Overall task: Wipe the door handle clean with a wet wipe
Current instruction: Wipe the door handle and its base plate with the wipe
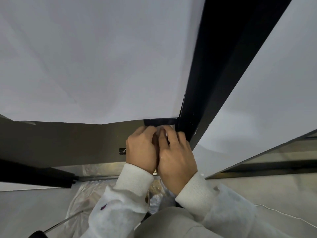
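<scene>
The dark metal door handle (122, 150) sticks out from the brown door, and only its left end shows. My left hand (142, 148) lies over the rest of it with fingers curled round it. My right hand (175, 157) presses against the left one, fingers bent. Between the fingertips a small pale scrap of the wet wipe (165, 130) shows, pinched by my right fingers. Most of the wipe is hidden by both hands.
White sheeting (96, 62) covers the upper door. A black door frame (214, 74) runs up on the right, beside a white wall. Crumpled clear plastic (82, 200) lies on the floor, a black-tipped rod (39, 233) at bottom left, a thin white cable (281, 213) at right.
</scene>
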`<state>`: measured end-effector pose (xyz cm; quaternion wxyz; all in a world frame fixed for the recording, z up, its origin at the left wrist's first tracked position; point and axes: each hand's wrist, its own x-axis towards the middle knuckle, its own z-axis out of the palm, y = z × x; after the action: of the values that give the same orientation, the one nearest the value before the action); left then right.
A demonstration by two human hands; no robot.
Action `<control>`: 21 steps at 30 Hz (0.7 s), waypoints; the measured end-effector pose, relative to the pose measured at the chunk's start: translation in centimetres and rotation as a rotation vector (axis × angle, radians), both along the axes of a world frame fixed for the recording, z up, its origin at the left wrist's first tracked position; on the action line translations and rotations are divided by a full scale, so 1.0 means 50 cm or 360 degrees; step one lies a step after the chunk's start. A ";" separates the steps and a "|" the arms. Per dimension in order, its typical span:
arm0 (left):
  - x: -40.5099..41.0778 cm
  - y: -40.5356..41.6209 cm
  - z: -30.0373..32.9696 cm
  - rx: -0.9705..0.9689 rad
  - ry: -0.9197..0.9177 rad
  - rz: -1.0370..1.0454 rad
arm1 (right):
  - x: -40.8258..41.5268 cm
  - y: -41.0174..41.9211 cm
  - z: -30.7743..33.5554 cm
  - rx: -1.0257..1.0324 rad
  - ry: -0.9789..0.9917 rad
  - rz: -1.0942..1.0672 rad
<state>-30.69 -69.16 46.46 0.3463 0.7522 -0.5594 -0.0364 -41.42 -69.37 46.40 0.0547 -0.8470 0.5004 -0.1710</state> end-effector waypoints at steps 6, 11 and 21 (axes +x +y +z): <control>-0.008 0.010 0.005 -0.0142 0.0071 -0.0216 | -0.001 -0.003 -0.016 -0.0011 -0.0036 -0.0025; -0.013 0.018 0.004 -0.0249 0.0072 -0.0234 | -0.005 -0.004 -0.025 -0.0013 -0.0127 -0.0017; -0.003 0.006 0.005 -0.0136 0.0066 -0.0223 | 0.001 -0.019 -0.020 -0.0034 -0.0163 -0.0120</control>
<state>-30.85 -68.86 46.72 0.3862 0.6948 -0.6045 -0.0522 -41.39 -70.29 45.42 0.0645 -0.8182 0.5266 -0.2213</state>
